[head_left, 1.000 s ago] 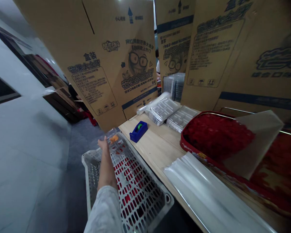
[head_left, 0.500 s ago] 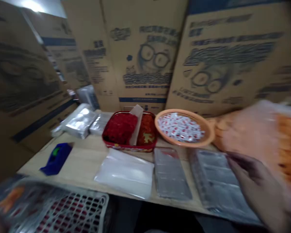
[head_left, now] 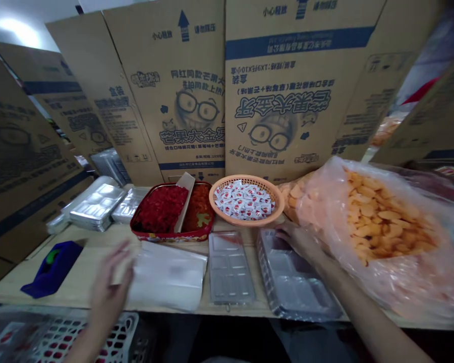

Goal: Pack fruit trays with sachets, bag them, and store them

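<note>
My left hand (head_left: 111,285) hovers with fingers spread over the left edge of a stack of clear plastic bags (head_left: 168,275) on the wooden table (head_left: 83,282); it is blurred by motion. My right hand (head_left: 300,241) reaches to the far end of a stack of clear compartment trays (head_left: 295,282), against a big plastic bag of orange chips (head_left: 382,222). Its fingers are curled there and I cannot make out a grip. A single clear tray (head_left: 229,267) lies between the two hands.
A red tin of red pieces (head_left: 170,209) and an orange basket of small sachets (head_left: 245,199) stand behind. More tray stacks (head_left: 98,206) lie at left, beside a blue tape dispenser (head_left: 53,267). Cardboard boxes (head_left: 196,91) wall the table. A white crate (head_left: 109,338) sits below.
The view swung from the crate on the left to the table front. My left hand left the crate and rose over the plastic bags; my right hand reached forward to the tray stack.
</note>
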The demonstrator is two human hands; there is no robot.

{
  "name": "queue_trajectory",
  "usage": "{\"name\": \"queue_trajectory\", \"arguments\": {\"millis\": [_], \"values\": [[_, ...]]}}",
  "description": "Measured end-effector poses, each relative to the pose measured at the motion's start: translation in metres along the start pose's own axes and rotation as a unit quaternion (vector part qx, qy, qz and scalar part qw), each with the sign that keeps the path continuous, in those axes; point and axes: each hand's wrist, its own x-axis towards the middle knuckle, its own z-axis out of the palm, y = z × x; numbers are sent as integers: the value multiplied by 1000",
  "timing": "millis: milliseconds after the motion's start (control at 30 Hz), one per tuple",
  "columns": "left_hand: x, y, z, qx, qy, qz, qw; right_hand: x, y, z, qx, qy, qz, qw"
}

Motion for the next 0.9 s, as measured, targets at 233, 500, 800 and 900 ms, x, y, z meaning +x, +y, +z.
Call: {"name": "queue_trajectory", "arguments": {"millis": [233,500,800,900], "values": [[-38,149,139,-107,-305,307,895,-4,-17,21,-53,11,-23,998],[-57,181,173,-225,-450,181,845,-9,-26,21,-33,86,-62,994],[-36,203,154,-502,-324,-117,793,-9,-45,-12,49,199,-90,975],[-24,211,167,-611,-222,-325,687,-9,-61,-24,61,187,-119,973]]}}
